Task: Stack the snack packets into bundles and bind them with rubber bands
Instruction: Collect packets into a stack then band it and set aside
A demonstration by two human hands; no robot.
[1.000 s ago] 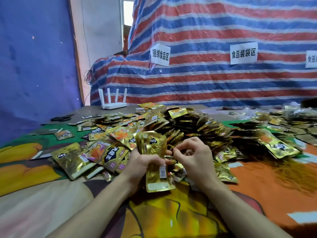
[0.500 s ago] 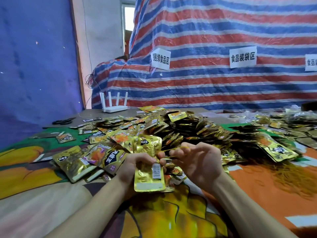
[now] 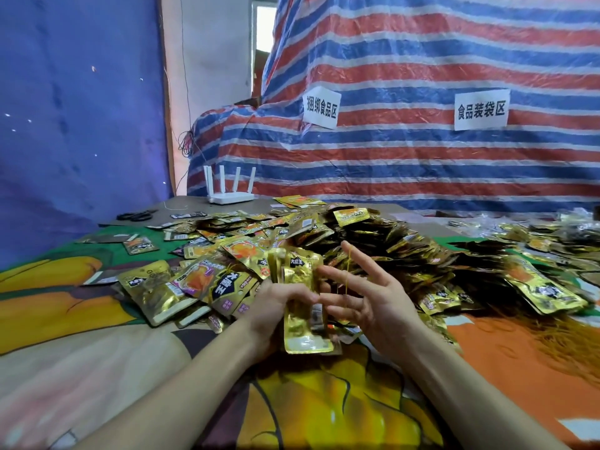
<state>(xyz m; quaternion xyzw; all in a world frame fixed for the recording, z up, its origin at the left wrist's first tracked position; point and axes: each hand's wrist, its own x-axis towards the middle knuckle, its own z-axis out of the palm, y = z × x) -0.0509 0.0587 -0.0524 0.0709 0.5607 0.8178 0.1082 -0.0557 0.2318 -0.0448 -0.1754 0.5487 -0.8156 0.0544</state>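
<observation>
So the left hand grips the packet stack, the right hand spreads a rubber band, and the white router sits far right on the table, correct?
No: the head view shows the white router far left. The left hand does grip the packet stack; the right hand spreads the rubber band.
</observation>
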